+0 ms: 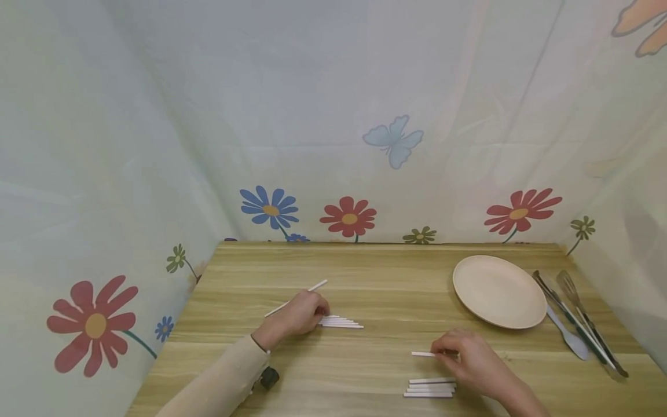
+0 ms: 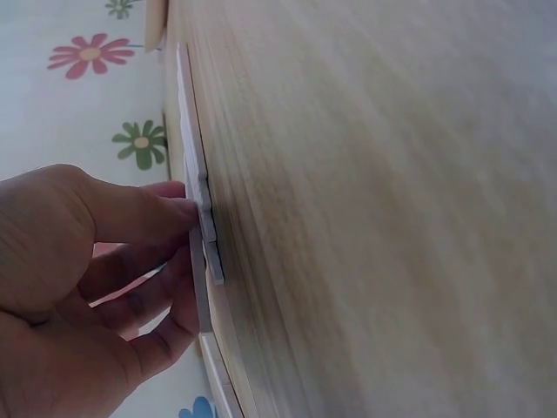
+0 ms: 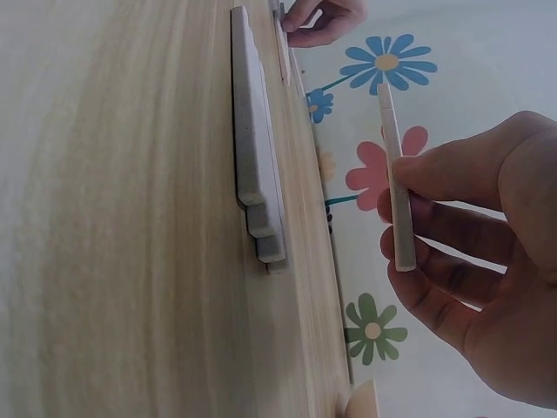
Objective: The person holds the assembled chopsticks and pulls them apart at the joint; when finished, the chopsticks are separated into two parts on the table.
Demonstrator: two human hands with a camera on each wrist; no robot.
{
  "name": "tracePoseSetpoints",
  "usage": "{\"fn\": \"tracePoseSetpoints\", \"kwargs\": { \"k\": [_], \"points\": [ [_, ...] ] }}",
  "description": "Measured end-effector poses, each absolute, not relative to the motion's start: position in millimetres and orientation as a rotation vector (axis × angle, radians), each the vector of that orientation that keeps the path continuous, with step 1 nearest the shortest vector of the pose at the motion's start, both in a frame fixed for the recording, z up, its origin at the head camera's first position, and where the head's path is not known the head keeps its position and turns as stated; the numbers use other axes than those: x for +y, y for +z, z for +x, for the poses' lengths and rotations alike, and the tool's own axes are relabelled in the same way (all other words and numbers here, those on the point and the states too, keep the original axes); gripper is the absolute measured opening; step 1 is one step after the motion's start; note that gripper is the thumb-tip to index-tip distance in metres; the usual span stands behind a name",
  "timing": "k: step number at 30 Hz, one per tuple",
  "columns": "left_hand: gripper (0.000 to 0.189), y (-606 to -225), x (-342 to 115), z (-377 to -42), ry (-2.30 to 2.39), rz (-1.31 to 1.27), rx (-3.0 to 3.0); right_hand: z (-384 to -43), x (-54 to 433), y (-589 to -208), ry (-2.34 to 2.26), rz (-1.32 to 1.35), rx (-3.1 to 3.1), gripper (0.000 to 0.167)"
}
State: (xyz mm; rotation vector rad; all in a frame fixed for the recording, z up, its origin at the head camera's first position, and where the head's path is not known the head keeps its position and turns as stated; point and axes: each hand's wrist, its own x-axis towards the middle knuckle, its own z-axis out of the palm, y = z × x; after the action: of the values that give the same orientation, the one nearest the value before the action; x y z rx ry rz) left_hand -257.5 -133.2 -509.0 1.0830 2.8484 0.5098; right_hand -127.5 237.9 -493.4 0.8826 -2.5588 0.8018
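Observation:
My right hand [image 1: 471, 362] pinches a short white stick [image 3: 397, 178] between thumb and fingers, above the table. Just in front of that hand, several white sticks [image 1: 428, 394] lie side by side. My left hand [image 1: 299, 314] is low at the left end of another row of white sticks [image 1: 344, 324], its thumb and fingertips pinching a stick [image 2: 199, 292] there in the left wrist view. Behind the left hand a longer white stick [image 1: 319, 285] lies slanted on the table, partly hidden by the hand.
A round cream plate [image 1: 500, 292] rests at the right of the wooden table [image 1: 375, 272]. Beside it lie a grey spoon [image 1: 570, 339], a slotted turner [image 1: 573, 289] and other long utensils. Flower-printed curtains [image 1: 312, 116] enclose the back and sides.

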Motion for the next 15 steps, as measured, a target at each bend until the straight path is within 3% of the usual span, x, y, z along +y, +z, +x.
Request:
{"fn": "tracePoseSetpoints", "kwargs": {
  "k": [15],
  "points": [
    [0.011,-507.4,-132.0,-256.3,0.447,1.172,2.884,-126.1,239.8,-495.1,0.770,0.849,-2.568,0.025]
  ]
}}
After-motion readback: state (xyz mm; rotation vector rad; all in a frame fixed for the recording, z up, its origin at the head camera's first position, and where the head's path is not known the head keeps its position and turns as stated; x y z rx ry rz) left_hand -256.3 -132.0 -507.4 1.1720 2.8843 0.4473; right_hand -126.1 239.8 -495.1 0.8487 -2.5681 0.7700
